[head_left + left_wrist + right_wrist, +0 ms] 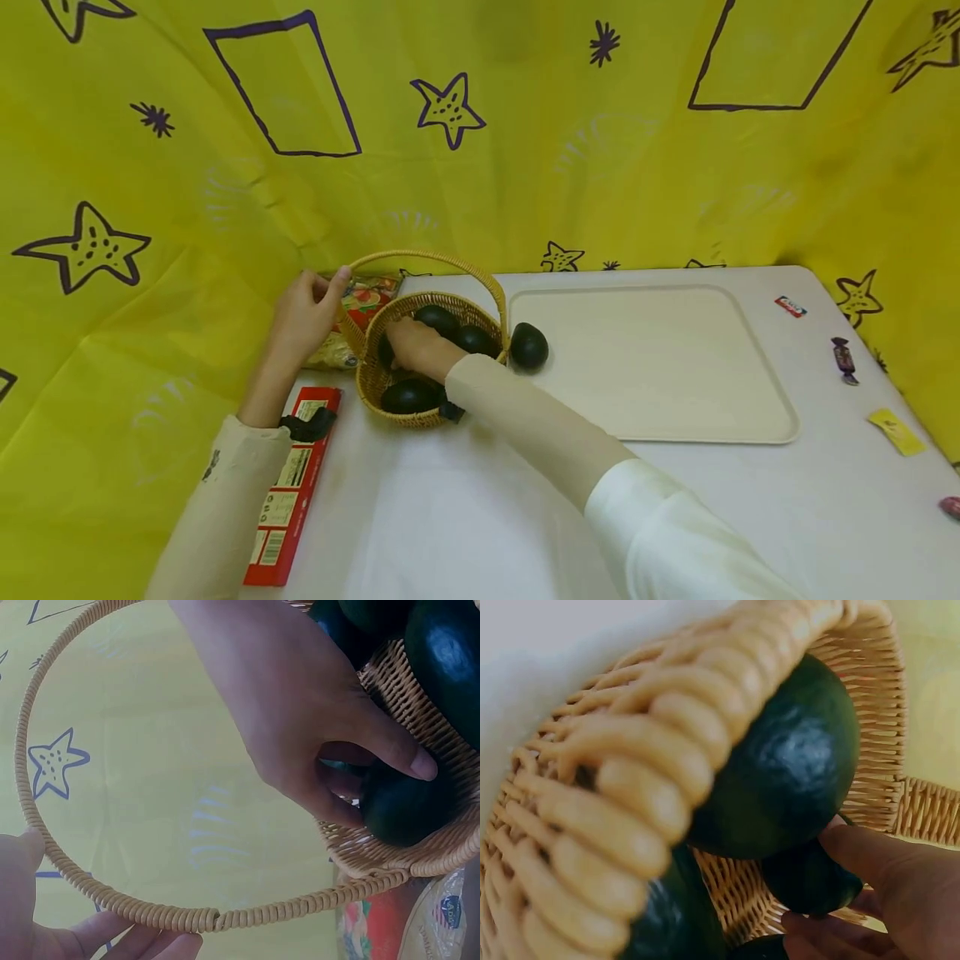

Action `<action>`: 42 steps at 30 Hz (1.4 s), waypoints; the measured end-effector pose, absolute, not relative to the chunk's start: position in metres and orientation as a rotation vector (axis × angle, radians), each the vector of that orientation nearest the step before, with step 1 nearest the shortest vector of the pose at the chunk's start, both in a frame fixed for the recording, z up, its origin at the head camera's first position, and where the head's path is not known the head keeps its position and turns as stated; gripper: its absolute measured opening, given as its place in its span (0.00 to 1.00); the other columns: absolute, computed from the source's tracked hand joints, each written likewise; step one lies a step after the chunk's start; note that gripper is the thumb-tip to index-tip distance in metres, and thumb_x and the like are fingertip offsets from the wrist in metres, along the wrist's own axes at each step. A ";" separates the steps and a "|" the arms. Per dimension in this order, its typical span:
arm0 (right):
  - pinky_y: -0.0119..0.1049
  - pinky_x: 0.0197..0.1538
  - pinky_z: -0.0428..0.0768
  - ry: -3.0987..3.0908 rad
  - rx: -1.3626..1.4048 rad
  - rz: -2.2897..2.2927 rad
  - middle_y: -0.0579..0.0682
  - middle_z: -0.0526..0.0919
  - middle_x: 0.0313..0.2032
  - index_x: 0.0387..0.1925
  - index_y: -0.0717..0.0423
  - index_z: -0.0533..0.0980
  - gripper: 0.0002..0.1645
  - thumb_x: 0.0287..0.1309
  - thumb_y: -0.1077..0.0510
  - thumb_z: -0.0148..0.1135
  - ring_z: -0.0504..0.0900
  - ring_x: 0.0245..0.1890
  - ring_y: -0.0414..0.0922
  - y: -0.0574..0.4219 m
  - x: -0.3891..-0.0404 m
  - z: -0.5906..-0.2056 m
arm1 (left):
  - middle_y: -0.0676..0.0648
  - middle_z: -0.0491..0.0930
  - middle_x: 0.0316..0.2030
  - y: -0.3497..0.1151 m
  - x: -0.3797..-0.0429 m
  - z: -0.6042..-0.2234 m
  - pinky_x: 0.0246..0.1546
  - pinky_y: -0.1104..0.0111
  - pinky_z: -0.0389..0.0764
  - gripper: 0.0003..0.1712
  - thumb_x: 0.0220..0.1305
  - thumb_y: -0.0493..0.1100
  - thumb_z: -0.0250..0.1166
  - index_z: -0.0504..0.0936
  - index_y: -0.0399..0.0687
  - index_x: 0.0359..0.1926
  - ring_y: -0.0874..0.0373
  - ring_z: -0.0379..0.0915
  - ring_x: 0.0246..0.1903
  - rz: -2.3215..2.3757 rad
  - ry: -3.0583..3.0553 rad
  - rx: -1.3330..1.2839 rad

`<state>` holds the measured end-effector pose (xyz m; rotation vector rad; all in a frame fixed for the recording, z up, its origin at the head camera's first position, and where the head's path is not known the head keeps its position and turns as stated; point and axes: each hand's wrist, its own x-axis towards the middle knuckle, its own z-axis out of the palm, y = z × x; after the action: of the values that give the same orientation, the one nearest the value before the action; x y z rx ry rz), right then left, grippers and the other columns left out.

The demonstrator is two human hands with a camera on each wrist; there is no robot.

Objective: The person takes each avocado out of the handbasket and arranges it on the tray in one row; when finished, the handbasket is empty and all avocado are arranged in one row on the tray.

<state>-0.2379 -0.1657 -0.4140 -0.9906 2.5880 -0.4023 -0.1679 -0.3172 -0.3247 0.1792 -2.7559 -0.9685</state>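
My left hand grips the arched handle of a woven wicker basket, thumb on one side and fingers round the other. Down inside the basket, my right hand holds a dark green avocado between thumb and fingers, near the wall on the handle's left side. Several more avocados lie around it in the basket, one of them large and close in the right wrist view. Another avocado sits outside, at the left edge of a cream tray.
Left of the basket lie a long red box and colourful snack packets, partly behind my left hand. Along the table's right side are small wrapped sweets and a yellow packet. A yellow patterned cloth hangs behind.
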 end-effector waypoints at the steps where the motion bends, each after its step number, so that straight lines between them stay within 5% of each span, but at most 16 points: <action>1: 0.39 0.51 0.85 2.590 -0.995 -0.394 0.55 0.82 0.57 0.58 0.55 0.76 0.23 0.69 0.52 0.72 0.84 0.57 0.50 -0.165 -0.239 -0.414 | 0.35 0.76 0.43 -0.317 -0.169 -0.325 0.37 0.54 0.73 0.43 0.77 0.74 0.46 0.73 0.34 0.49 0.42 0.72 0.37 -0.966 -2.753 0.173; 7: 0.41 0.56 0.83 2.583 -1.020 -0.336 0.58 0.78 0.63 0.59 0.56 0.76 0.22 0.70 0.52 0.70 0.81 0.62 0.52 -0.167 -0.243 -0.414 | 0.35 0.75 0.43 -0.316 -0.172 -0.325 0.37 0.54 0.72 0.42 0.77 0.74 0.47 0.73 0.35 0.47 0.41 0.71 0.37 -0.954 -2.738 0.165; 14: 0.40 0.50 0.85 2.575 -1.016 -0.335 0.56 0.85 0.55 0.53 0.56 0.79 0.17 0.68 0.55 0.73 0.86 0.54 0.51 -0.168 -0.244 -0.414 | 0.35 0.75 0.43 -0.315 -0.170 -0.322 0.39 0.54 0.71 0.42 0.78 0.74 0.46 0.73 0.35 0.48 0.41 0.71 0.40 -0.943 -2.743 0.162; 32: 0.35 0.45 0.81 2.553 -1.026 -0.394 0.55 0.85 0.53 0.57 0.58 0.77 0.21 0.69 0.56 0.72 0.86 0.51 0.48 -0.164 -0.244 -0.416 | 0.35 0.76 0.40 -0.316 -0.168 -0.321 0.38 0.56 0.72 0.42 0.79 0.72 0.46 0.74 0.32 0.49 0.42 0.72 0.35 -0.950 -2.748 0.156; 42: 0.37 0.53 0.83 2.564 -1.037 -0.392 0.56 0.84 0.55 0.57 0.59 0.77 0.21 0.69 0.54 0.71 0.85 0.55 0.50 -0.162 -0.243 -0.419 | 0.35 0.75 0.42 -0.317 -0.168 -0.324 0.39 0.55 0.72 0.44 0.78 0.74 0.44 0.74 0.33 0.50 0.41 0.72 0.38 -0.948 -2.770 0.171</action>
<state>-0.2430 -0.1621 -0.4186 -1.0372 2.5644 -0.3920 -0.1682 -0.3173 -0.3240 0.1710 -2.7696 -0.9480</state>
